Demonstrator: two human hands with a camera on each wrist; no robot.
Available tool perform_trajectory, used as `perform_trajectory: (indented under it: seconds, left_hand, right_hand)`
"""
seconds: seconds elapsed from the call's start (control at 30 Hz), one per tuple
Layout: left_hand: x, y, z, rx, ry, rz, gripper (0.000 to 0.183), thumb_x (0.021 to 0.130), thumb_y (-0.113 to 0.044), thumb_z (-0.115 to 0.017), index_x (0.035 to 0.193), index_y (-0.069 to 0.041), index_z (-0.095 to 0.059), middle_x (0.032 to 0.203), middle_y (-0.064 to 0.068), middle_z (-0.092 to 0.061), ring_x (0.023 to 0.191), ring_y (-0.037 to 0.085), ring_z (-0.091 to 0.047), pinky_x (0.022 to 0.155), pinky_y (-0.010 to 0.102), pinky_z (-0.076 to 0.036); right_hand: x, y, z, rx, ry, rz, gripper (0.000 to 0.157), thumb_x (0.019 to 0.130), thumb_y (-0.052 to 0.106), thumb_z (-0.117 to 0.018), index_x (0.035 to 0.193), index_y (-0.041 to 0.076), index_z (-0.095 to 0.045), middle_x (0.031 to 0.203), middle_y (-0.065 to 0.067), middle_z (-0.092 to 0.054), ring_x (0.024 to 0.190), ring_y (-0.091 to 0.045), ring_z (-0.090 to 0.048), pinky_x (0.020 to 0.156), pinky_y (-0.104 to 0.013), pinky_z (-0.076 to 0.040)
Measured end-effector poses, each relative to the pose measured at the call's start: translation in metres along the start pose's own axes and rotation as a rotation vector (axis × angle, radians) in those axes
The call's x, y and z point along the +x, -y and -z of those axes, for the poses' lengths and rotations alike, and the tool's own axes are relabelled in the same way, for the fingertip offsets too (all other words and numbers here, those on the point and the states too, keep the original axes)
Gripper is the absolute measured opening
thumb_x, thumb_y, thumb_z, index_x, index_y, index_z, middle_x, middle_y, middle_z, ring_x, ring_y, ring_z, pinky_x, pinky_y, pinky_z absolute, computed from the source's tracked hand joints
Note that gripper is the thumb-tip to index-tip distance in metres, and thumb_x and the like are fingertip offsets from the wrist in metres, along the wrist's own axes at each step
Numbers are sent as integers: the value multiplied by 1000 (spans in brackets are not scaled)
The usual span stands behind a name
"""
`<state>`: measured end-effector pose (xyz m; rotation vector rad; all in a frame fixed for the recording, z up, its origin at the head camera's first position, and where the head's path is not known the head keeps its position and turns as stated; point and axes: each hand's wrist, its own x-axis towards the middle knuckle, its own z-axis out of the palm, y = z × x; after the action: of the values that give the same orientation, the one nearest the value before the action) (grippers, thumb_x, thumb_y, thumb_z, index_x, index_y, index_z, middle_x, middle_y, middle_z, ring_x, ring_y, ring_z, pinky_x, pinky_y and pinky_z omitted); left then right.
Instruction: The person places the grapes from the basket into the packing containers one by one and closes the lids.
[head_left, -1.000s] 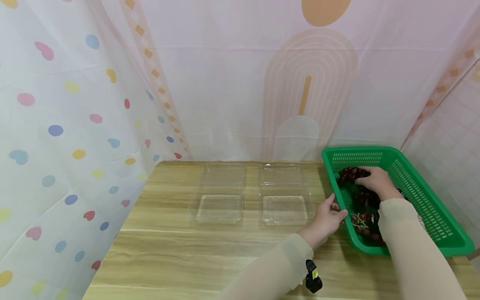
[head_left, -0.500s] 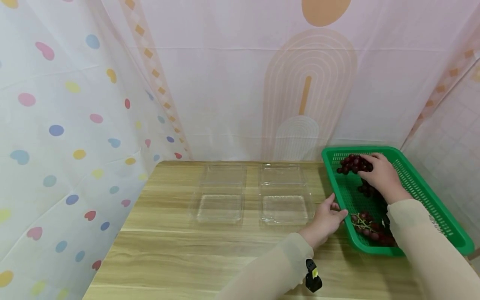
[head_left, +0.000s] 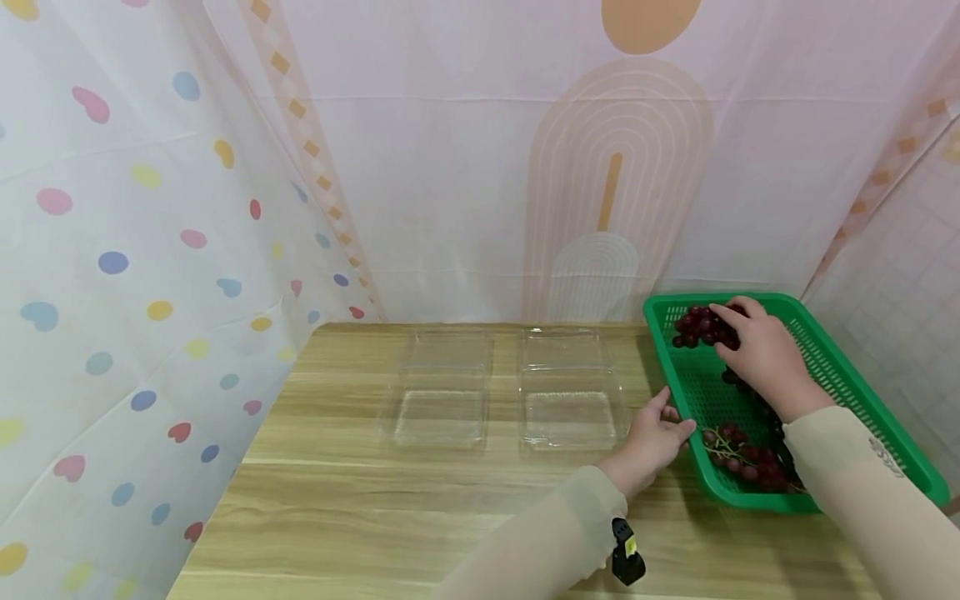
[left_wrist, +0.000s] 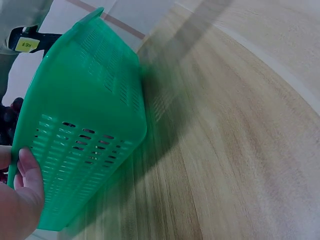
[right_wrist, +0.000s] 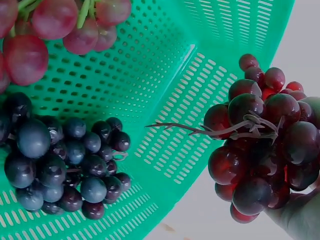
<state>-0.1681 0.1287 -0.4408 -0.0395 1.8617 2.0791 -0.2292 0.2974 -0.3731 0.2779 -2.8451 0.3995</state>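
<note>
At the right end of the table stands a green plastic basket [head_left: 720,298] with grapes in it. My right hand [head_left: 767,358] grips a bunch of dark red grapes [right_wrist: 255,165] near the basket's far left corner, its brown stem showing. Thumb and fingers of my left hand [head_left: 647,442] pinch the basket's left rim. Inside the basket lie a bunch of blue-black grapes [right_wrist: 65,165] and a lighter red bunch with green stems [head_left: 738,461]. My right arm partly covers the basket's contents in the head view.
Two clear plastic boxes [head_left: 441,417] [head_left: 573,417] with lids folded back stand side by side on the wooden table [head_left: 360,500], left of the basket. A patterned curtain [head_left: 450,208] hangs behind the table, and a dotted one [head_left: 150,350] hangs at the left.
My right hand has lifted the dark red grapes and shifted slightly back and right, uncovering more of the lighter red bunch. The left hand stays on the rim.
</note>
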Motion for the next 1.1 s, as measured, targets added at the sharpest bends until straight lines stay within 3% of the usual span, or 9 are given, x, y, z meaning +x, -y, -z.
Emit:
perform_trajectory:
  seconds: [0.2,0.47,0.67,0.87,0.97,1.1]
  left_hand:
    - [3,2,0,-12,-3,9,61,89,-3,-63,144,-11,-39,88,-1,-48,70,11,-51,79,46,-53]
    - [4,1,21,123,76,-40,59,91,-10,-63,145,-12,-37,89,-3,-53,76,24,-61,75,42,-55]
    - [1,-9,45,309,49,-179,47,91,-5,-59,136,-8,-46,91,-2,-55,73,7,-57,61,18,-48]
    - [-1,-19,78,459,47,-354,44,91,-5,-56,134,-7,-47,100,5,-55,81,4,-55,67,16,-48]
    - [0,-22,98,583,1,-457,46,90,-5,-57,135,-7,-47,104,6,-55,86,8,-55,73,18,-49]
    - [2,-25,124,726,-92,-523,48,90,-9,-58,136,-10,-46,111,6,-55,98,17,-56,81,25,-50]
  right_hand:
    - [-2,9,0,-4,-9,22,59,83,8,-66,138,3,-45,137,-27,-36,104,-52,-45,83,-64,-40]
    - [-3,17,1,-2,-26,30,60,83,7,-67,139,4,-44,139,-27,-35,106,-53,-43,81,-63,-41]
    - [-5,18,4,22,-42,39,60,84,8,-67,139,4,-44,138,-26,-36,107,-50,-43,82,-62,-39]
    - [-8,16,6,49,-64,23,59,85,8,-64,140,5,-44,139,-26,-35,107,-49,-42,80,-62,-39]
    - [-9,17,7,59,-94,32,58,85,8,-64,140,5,-44,138,-27,-35,105,-49,-43,77,-61,-39]
    - [-10,20,10,70,-145,61,58,83,6,-66,138,5,-47,137,-26,-38,104,-48,-44,76,-60,-40]
